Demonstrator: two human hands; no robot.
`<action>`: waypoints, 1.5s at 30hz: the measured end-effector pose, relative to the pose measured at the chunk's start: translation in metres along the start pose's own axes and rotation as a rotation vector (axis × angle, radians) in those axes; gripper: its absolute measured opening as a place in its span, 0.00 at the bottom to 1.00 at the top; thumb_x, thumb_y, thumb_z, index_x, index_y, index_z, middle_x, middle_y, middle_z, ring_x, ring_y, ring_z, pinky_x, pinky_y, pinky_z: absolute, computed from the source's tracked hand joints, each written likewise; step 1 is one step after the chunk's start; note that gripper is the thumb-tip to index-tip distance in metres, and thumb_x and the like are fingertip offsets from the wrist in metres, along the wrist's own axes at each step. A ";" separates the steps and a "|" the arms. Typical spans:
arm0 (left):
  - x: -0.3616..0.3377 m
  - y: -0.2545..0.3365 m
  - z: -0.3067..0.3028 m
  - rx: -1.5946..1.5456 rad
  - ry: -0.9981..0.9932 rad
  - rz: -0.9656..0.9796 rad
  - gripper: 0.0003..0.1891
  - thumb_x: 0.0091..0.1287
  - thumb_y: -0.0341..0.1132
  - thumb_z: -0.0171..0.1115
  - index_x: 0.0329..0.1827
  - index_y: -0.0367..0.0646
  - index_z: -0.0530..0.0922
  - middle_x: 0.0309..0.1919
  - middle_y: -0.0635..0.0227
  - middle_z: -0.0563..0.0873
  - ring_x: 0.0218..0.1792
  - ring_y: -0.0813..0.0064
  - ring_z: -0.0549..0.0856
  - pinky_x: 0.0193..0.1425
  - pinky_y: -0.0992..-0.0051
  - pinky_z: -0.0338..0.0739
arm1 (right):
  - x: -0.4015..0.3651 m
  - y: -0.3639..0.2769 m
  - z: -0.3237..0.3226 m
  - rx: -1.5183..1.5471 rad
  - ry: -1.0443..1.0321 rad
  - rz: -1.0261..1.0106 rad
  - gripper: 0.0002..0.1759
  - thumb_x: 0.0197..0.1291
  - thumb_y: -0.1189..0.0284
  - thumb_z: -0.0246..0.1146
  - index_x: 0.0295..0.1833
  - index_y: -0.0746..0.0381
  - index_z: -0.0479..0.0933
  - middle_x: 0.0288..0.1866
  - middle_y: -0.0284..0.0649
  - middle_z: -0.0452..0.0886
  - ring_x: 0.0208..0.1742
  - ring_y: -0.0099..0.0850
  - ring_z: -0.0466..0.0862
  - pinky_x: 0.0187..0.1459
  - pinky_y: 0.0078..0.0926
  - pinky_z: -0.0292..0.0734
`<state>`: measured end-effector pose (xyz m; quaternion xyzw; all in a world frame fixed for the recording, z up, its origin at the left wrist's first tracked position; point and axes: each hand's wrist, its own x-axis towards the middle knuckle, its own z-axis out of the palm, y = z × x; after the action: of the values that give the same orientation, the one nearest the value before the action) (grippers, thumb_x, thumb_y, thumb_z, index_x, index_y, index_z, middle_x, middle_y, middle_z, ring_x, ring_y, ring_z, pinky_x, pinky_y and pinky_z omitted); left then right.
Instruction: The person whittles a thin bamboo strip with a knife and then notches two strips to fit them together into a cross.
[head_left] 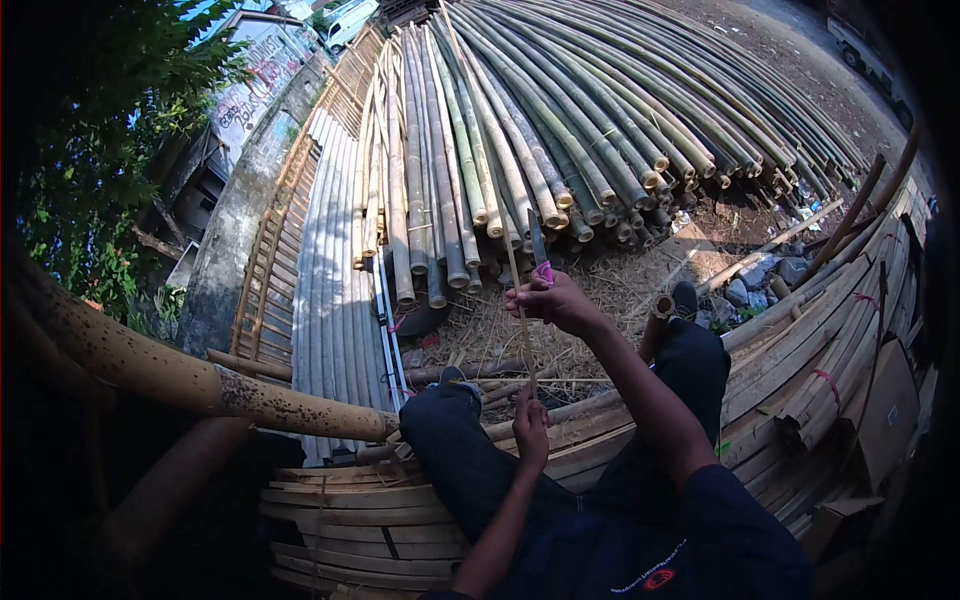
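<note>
A long thin bamboo strip (526, 345) runs upright in front of my body. My left hand (531, 428) is closed around its lower end, above my lap. Higher up, my right hand (555, 302) grips a knife (537, 240) by its pink-wrapped handle, the dark blade pointing up and away. The fingers of that same hand also touch the strip, which passes just left of the blade. Whether blade and strip touch, I cannot tell.
Stacked bamboo poles (470, 150) fan out ahead. Split bamboo bundles (580, 445) lie beneath and right of me. A thick pole (240, 390) juts in from the left, near corrugated sheets (325, 300). Shavings (600, 285) cover the ground; stones (738, 292) lie at right.
</note>
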<state>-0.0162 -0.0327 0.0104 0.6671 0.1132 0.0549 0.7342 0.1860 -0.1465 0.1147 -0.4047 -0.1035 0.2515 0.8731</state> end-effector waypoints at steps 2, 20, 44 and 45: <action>0.002 -0.005 -0.003 -0.014 -0.041 -0.062 0.16 0.76 0.35 0.44 0.62 0.42 0.71 0.25 0.75 0.71 0.26 0.86 0.70 0.31 0.82 0.68 | -0.002 -0.003 0.005 0.006 -0.016 0.054 0.19 0.57 0.84 0.61 0.25 0.54 0.60 0.46 0.54 0.81 0.47 0.39 0.86 0.46 0.32 0.84; 0.018 0.045 -0.016 -0.577 -0.347 -0.360 0.19 0.76 0.44 0.44 0.64 0.46 0.68 0.17 0.79 0.59 0.14 0.89 0.56 0.16 0.85 0.50 | -0.014 -0.011 0.011 -0.420 0.042 0.093 0.11 0.65 0.69 0.58 0.31 0.57 0.66 0.38 0.43 0.85 0.38 0.31 0.87 0.34 0.30 0.82; -0.014 0.100 -0.033 -0.344 -0.236 -0.414 0.26 0.74 0.33 0.48 0.75 0.56 0.58 0.17 0.83 0.56 0.15 0.91 0.55 0.16 0.87 0.52 | -0.002 0.041 -0.017 -1.641 0.132 -0.587 0.11 0.51 0.65 0.61 0.25 0.61 0.75 0.21 0.49 0.76 0.28 0.51 0.78 0.32 0.48 0.71; -0.026 0.099 -0.034 -0.343 -0.246 -0.465 0.26 0.74 0.33 0.48 0.75 0.57 0.58 0.17 0.83 0.56 0.15 0.91 0.55 0.16 0.87 0.52 | 0.002 0.032 -0.025 -1.643 0.212 -0.505 0.12 0.53 0.65 0.61 0.25 0.61 0.74 0.22 0.49 0.76 0.29 0.51 0.79 0.33 0.49 0.71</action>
<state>-0.0429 0.0044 0.1080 0.4916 0.1621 -0.1773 0.8370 0.1862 -0.1442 0.0743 -0.8935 -0.2574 -0.1435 0.3388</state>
